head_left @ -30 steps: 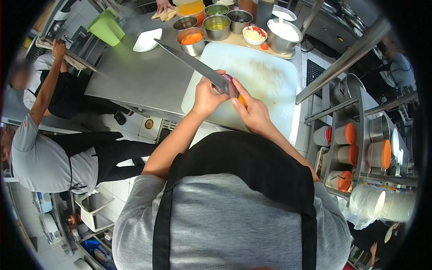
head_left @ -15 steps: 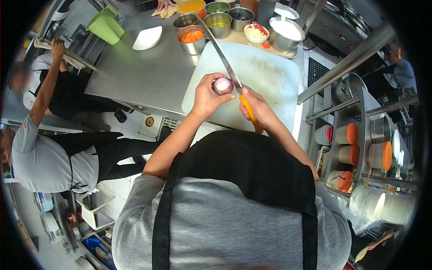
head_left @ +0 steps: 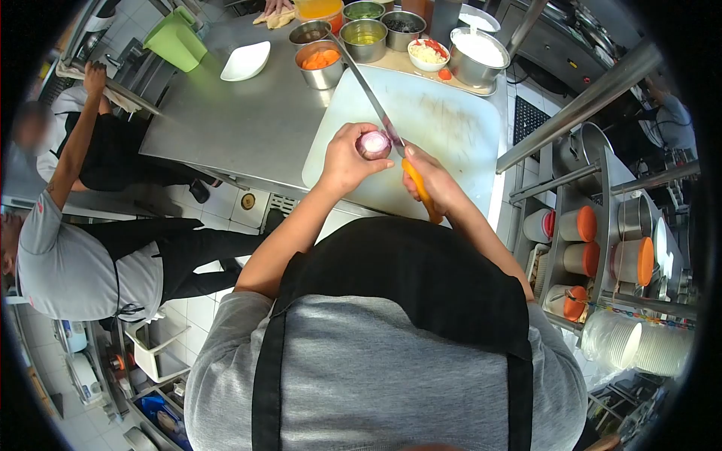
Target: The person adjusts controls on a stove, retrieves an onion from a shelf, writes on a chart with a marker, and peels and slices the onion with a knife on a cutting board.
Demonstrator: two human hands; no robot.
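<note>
A red onion point(head_left: 374, 145) with a pale cut face turned up is held in my left hand point(head_left: 346, 161), the fingers and thumb curled round it. My right hand point(head_left: 436, 180) grips the yellow handle of a long knife point(head_left: 374, 100). Its blade points up and left, away from me, and its lower part is beside the onion's right side; whether it touches cannot be made out. Both hands are over the near part of a white cutting board point(head_left: 444, 113), which lies on the steel table point(head_left: 218, 128).
Behind the board stand metal pots, one with orange pieces point(head_left: 321, 64), a white bowl point(head_left: 429, 55) and a pot of white contents point(head_left: 479, 56). A white dish point(head_left: 246, 62) and green container point(head_left: 175, 41) are at left. A steel post point(head_left: 579, 101) slants at right. Two people stand left.
The hands, onion and knife keep nearly the same place, with only a very slight shift. Little else differs.
</note>
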